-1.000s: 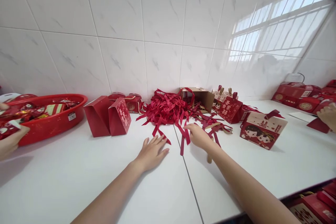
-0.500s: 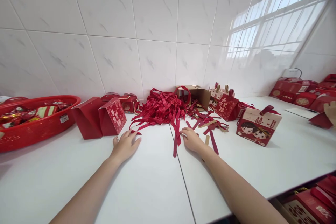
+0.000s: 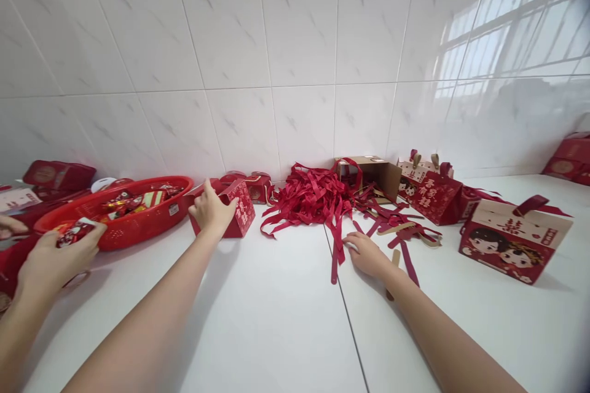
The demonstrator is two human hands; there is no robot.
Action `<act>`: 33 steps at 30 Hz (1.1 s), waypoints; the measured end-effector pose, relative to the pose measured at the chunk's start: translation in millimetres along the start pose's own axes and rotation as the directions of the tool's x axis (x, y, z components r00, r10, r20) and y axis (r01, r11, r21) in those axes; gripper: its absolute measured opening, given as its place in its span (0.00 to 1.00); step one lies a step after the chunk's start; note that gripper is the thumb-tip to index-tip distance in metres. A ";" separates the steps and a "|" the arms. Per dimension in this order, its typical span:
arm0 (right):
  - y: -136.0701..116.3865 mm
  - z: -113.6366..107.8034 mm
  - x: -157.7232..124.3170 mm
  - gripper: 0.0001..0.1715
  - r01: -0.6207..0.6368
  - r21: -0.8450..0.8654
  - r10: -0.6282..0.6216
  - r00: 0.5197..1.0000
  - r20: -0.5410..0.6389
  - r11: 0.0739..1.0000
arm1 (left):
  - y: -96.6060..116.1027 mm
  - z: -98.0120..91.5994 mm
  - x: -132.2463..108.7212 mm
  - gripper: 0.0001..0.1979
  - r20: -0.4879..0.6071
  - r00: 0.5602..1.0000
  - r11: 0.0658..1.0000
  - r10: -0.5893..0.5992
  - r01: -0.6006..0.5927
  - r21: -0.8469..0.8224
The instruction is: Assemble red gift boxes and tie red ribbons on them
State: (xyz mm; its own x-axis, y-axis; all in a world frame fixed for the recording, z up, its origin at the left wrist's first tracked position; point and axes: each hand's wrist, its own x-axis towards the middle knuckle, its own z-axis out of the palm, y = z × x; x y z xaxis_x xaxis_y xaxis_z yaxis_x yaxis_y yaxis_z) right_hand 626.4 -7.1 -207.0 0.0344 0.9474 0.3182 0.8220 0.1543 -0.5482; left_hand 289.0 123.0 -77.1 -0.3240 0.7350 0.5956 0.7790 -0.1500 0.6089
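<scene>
**Quick tally of the counter**

12 o'clock is straight ahead of the person. One red basket point(image 3: 138, 227) at 10. One ribbon heap point(image 3: 313, 196) at 12, with way too many strips to count. One brown carton point(image 3: 375, 175) at 1. Two gold-lettered red boxes: left lettered box point(image 3: 243, 216) at 11, right lettered box point(image 3: 436, 198) at 1. Two cartoon-couple boxes: back cartoon box point(image 3: 415, 171) at 1, front cartoon box point(image 3: 514, 239) at 2.

Glossy white tile counter point(image 3: 258, 331), paper box point(image 3: 237, 215) (matt red), satin ribbons point(image 3: 313, 196)
</scene>
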 end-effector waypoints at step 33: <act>-88.0 -20.6 -15.5 0.12 0.419 0.503 -0.264 0.898 -0.352 0.756 | 37.8 -16.9 -135.8 0.08 0.337 0.763 0.610 0.552 -0.095 -0.786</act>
State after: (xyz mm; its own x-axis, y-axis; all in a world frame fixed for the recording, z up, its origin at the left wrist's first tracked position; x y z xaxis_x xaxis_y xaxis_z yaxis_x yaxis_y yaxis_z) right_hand 565.2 -41.2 -147.7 0.0139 0.7113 0.7028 0.3497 0.6550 -0.6698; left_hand 353.4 6.3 -126.1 0.3637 0.7005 0.6140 0.0841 -0.6812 0.7273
